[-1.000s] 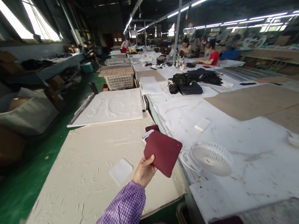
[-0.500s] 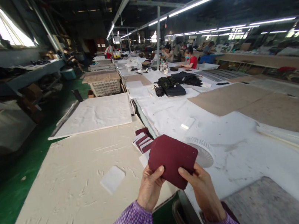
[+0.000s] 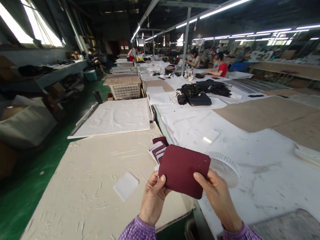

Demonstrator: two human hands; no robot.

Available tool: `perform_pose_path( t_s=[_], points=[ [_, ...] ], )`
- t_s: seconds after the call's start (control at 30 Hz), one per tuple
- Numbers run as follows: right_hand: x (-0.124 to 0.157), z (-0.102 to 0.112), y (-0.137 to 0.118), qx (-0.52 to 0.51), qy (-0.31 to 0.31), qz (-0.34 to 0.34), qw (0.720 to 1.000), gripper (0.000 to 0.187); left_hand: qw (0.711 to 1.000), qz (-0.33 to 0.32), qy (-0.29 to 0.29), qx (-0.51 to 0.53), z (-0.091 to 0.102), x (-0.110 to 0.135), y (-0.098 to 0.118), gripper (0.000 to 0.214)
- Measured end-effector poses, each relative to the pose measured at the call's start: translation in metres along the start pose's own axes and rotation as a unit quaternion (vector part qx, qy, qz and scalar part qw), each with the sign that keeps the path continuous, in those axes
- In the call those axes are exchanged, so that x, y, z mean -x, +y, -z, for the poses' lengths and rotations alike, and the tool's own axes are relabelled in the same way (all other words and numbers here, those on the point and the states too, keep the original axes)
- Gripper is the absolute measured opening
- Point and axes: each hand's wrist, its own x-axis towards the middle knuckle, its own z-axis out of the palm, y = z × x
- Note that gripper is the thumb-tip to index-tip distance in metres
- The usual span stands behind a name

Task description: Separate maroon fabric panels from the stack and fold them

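Observation:
A maroon fabric panel point(image 3: 184, 169) with rounded corners is held up in front of me, above the gap between two tables. My left hand point(image 3: 153, 197) pinches its left edge, thumb on top. At its lower right edge my right hand point(image 3: 218, 195) grips it the same way. Behind the panel, a fanned stack of maroon and white pieces point(image 3: 157, 149) lies on the cream table, partly hidden. A single white piece point(image 3: 126, 186) with cut corners rests flat to the left of my left hand.
The cream table point(image 3: 78, 200) has a wrinkled surface. On the white table point(image 3: 264, 176) are a round white ribbed object point(image 3: 225, 168), a grey board point(image 3: 290, 229) and dark garments point(image 3: 200, 92). A plastic crate point(image 3: 125, 91) stands farther back. A person in red point(image 3: 221, 68) sits at the far right.
My view has turned left, so the surroundings shift right. The panel has tilted to lie more level, and my left hand has slid outward to its left edge.

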Motion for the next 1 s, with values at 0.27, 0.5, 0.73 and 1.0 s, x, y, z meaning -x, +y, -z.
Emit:
perform_pose_path(
  t_s=[0.27, 0.5, 0.73, 1.0],
  points=[
    [-0.007, 0.024, 0.008, 0.057, -0.100, 0.090, 0.989, 0.017, 0.998, -0.005, -0.039, 0.038, -0.002, 0.002, 0.008, 0.019],
    [-0.011, 0.034, 0.007, 0.111, -0.085, 0.237, 0.961, 0.014, 0.995, 0.065, 0.014, 0.076, 0.002, 0.006, 0.011, 0.030],
    [-0.008, 0.026, 0.015, 0.042, -0.105, 0.175, 0.978, 0.018, 0.996, 0.064, 0.000, 0.063, -0.015, 0.007, 0.004, 0.051],
    [-0.002, 0.005, 0.031, -0.133, 0.020, -0.008, 0.991, 0.057, 0.993, 0.061, 0.062, 0.078, -0.018, -0.001, -0.011, 0.030]
  ],
)
